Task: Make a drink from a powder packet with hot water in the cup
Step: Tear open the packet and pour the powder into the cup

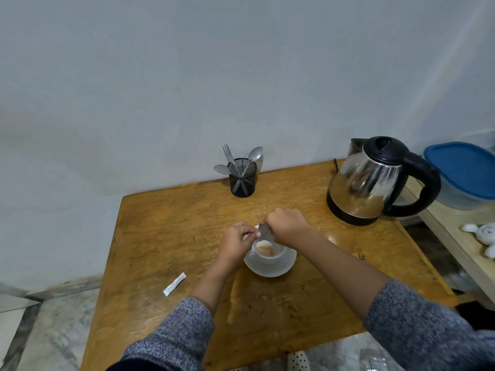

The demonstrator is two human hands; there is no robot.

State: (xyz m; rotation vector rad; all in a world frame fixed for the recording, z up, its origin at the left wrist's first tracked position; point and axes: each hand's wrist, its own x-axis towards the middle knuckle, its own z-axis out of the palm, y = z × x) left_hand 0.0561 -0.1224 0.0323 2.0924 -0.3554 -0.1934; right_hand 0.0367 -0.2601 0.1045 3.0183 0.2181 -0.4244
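Note:
A white cup [267,254] stands on a white saucer [278,267] in the middle of the wooden table [166,236]. Brownish powder lies inside the cup. Both hands hover over the cup's far rim and pinch a dark powder packet [265,232]. My left hand [237,241] holds its left side and my right hand [288,223] grips its top. The packet's mouth points down into the cup. A steel electric kettle [375,180] with a black handle stands at the back right of the table.
A black mesh holder [242,179] with a fork and spoons stands at the table's far edge. A white stick sachet [174,284] lies at the left. A blue-lidded container [464,175] and a white toy [482,235] sit on a side shelf at right.

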